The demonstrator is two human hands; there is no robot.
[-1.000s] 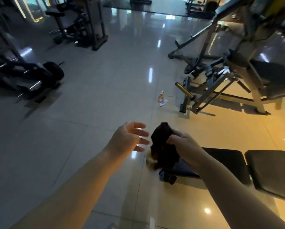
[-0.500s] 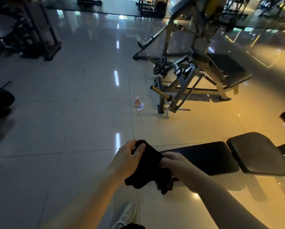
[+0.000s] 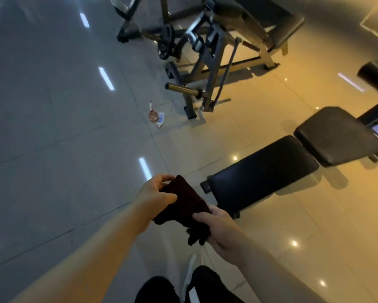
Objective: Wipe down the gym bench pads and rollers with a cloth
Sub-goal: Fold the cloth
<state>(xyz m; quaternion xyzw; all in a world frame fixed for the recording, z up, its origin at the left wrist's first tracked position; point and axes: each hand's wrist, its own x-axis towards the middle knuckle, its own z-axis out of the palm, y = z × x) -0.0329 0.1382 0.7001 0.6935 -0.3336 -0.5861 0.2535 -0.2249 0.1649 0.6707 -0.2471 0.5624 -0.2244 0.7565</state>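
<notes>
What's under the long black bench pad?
Shiny floor tiles and a dark frame foot poking out at the near end of the bench pad. The pad covers the rest of the frame.

A glossy tiled floor [image 3: 52, 132] spreads cool grey to the left of the left hand [image 3: 154, 193] and amber to the right of the right hand [image 3: 219, 228], streaked with bright light reflections [image 3: 106, 78]. Well beyond both hands stands a grey-framed weight machine [image 3: 207, 53]; nearer, a small bottle [image 3: 153, 114] sits on the tiles.
</notes>
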